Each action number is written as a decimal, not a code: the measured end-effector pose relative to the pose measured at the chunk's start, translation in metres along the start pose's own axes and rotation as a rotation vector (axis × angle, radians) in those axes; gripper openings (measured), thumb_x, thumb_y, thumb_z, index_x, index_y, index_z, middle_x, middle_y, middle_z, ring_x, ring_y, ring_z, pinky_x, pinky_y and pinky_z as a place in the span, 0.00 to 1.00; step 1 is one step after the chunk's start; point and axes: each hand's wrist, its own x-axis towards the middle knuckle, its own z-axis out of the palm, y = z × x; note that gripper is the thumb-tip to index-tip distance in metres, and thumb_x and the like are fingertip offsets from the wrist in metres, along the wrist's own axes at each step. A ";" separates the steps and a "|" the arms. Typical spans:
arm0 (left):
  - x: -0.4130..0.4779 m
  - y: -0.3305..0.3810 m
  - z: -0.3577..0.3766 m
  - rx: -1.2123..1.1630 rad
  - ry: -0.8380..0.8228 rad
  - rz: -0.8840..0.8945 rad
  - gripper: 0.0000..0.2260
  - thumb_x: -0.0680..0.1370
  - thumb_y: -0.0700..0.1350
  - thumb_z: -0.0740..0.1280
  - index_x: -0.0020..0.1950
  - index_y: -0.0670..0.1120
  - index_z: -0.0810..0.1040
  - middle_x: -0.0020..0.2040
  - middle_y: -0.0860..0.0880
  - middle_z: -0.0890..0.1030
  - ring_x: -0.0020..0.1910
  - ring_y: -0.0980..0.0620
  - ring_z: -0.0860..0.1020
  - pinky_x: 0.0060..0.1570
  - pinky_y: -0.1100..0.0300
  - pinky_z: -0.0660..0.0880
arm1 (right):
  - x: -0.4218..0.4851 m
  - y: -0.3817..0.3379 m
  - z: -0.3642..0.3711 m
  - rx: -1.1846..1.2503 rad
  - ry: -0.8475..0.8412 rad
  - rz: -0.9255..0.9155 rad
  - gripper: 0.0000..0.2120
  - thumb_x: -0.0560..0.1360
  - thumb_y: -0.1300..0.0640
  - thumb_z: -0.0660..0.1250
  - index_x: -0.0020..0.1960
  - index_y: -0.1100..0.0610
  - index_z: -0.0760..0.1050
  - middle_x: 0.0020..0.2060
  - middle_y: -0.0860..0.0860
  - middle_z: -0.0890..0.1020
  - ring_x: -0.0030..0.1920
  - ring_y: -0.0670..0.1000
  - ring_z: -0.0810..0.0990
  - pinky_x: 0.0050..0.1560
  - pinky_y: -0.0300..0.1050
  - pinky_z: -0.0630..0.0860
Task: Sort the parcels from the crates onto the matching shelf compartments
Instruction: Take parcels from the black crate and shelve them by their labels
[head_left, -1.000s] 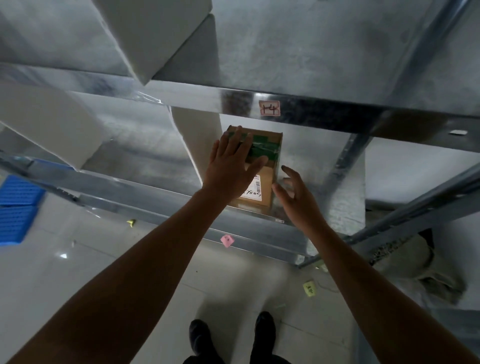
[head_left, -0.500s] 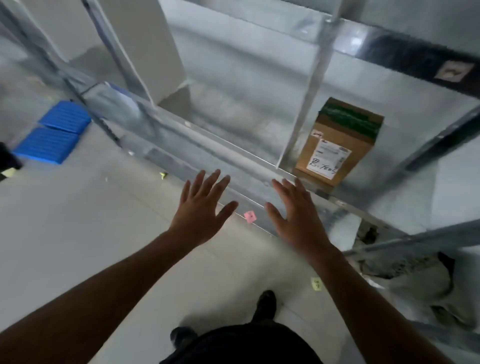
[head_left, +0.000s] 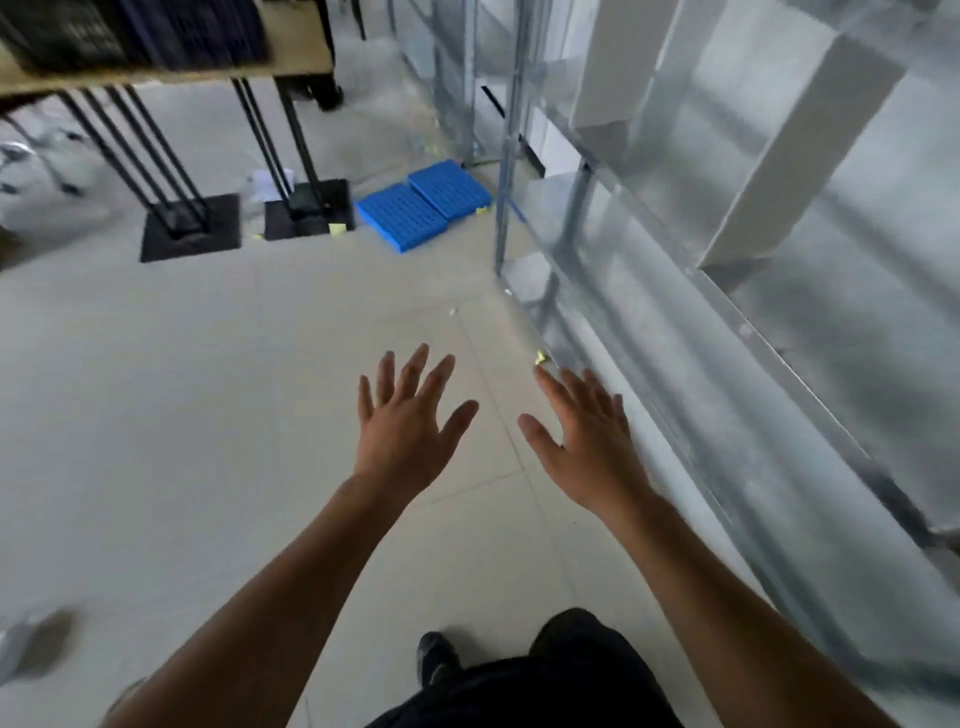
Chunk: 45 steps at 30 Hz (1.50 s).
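Parcel delivered; both hands free, view swung away from the compartment.

Left hand (head_left: 410, 431) and right hand (head_left: 587, 447): flat, fingers spread, holding nothing, over the floor (head_left: 208, 415) just beside the shelf (head_left: 779, 364). Parcel: a second ago under both hands in a shelf compartment, then standing there alone; now out of view, presumably still in that compartment. Off the shelf's far end: blue pads (head_left: 423, 210); beyond them a table (head_left: 166, 73) carrying dark crates (head_left: 130, 31), blurred. Judgement: this placement is done, next parcel due from the crates.
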 end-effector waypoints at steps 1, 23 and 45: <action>0.004 -0.019 -0.009 -0.004 0.024 -0.032 0.30 0.81 0.69 0.51 0.82 0.59 0.55 0.84 0.53 0.51 0.83 0.44 0.42 0.79 0.39 0.41 | 0.014 -0.020 0.007 -0.009 -0.019 -0.029 0.31 0.83 0.35 0.53 0.84 0.41 0.52 0.84 0.50 0.54 0.84 0.54 0.45 0.82 0.60 0.42; 0.201 -0.301 -0.130 0.048 0.112 -0.525 0.33 0.80 0.69 0.48 0.83 0.58 0.51 0.84 0.53 0.49 0.83 0.46 0.40 0.80 0.40 0.40 | 0.386 -0.275 0.131 -0.047 -0.289 -0.460 0.33 0.82 0.32 0.46 0.84 0.43 0.49 0.84 0.54 0.56 0.84 0.58 0.47 0.81 0.63 0.46; 0.381 -0.667 -0.315 0.045 0.268 -0.597 0.31 0.82 0.68 0.49 0.83 0.57 0.53 0.85 0.52 0.48 0.82 0.43 0.38 0.79 0.39 0.38 | 0.659 -0.639 0.229 -0.211 -0.209 -0.606 0.32 0.83 0.34 0.49 0.84 0.44 0.52 0.84 0.53 0.57 0.84 0.58 0.48 0.82 0.64 0.53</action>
